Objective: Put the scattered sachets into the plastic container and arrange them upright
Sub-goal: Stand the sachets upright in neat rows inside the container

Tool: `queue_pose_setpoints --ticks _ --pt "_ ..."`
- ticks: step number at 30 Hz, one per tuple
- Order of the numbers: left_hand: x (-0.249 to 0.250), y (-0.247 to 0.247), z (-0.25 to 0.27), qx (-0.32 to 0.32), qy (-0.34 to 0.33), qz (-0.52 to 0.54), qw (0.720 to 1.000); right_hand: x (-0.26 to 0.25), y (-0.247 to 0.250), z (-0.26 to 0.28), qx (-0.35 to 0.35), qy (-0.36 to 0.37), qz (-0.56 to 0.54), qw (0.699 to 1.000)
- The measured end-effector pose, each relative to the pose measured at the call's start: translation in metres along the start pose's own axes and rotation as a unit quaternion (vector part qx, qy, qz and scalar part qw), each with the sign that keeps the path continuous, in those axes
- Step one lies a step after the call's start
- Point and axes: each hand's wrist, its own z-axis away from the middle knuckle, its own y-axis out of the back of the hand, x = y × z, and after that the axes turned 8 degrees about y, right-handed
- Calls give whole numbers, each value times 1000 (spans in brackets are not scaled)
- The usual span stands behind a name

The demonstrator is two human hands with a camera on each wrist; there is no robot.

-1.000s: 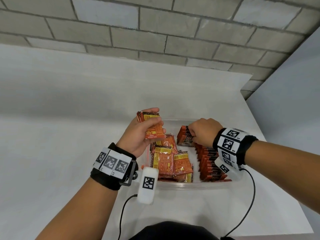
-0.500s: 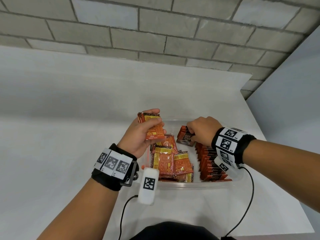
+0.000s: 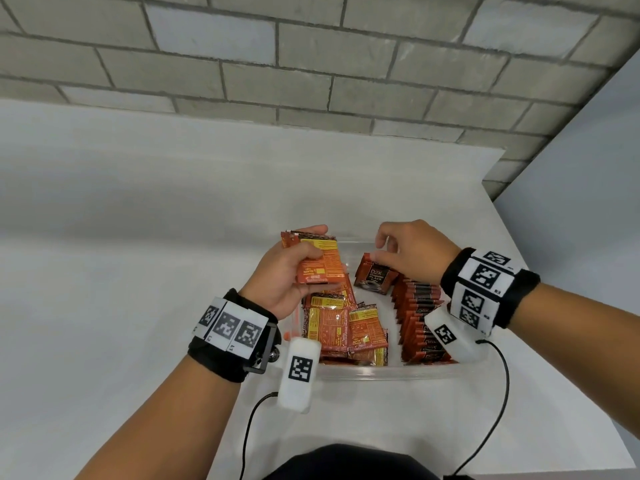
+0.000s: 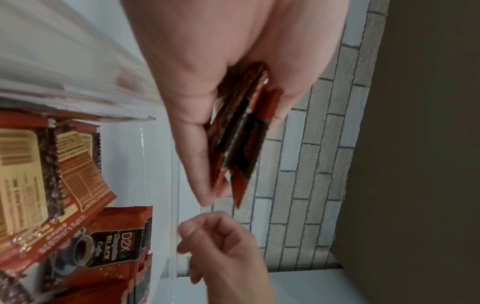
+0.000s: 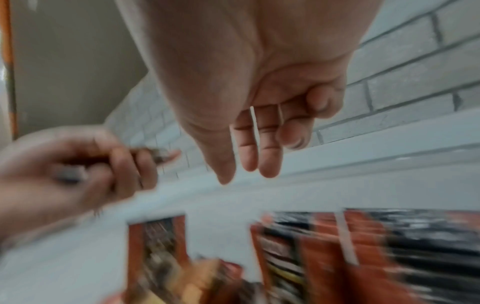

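— What has changed over the plastic container point(image 3: 363, 370)?

— The right hand point(image 3: 412, 252) was down on the front sachet point(image 3: 375, 277) of the upright row point(image 3: 420, 320). It has lifted off, fingers point(image 5: 249, 144) loose and empty.

— So that sachet is placed?

— Seemingly, though it leans. The left hand point(image 3: 287, 275) still grips a small stack of sachets point(image 3: 320, 261) above the container's left side.

— What's left?

— The loose pile point(image 3: 341, 323) lying flat inside.

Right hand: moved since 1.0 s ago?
Yes. The right hand has lifted off the leaning dark-red coffee sachet and opened, shifting toward the far rim of the clear plastic container. It holds nothing.
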Motion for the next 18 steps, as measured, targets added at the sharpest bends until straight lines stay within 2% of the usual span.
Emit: queue_pose_setpoints --ticks 2,5,10,12,15,16,18 --pt "-1 -3 0 -7 2 -32 999 -13 4 6 45 21 -118 992" --pt "-3 -7 2 -22 6 -63 998 -33 6 15 51 51 -210 975" --pt "-6 -13 6 -30 3 -95 995 -35 7 21 68 74 -232 967" --pt "-7 -14 8 -18 -3 -89 996 -32 9 23 120 82 -248 958" --pt "-8 -14 9 4 -18 -38 999 -30 8 29 221 127 -198 946" --pt "-8 -14 10 8 -21 -22 1000 -31 6 32 229 144 -176 947" --pt "-11 -17 13 3 -31 -1 1000 -34 -1 37 195 168 -142 956"
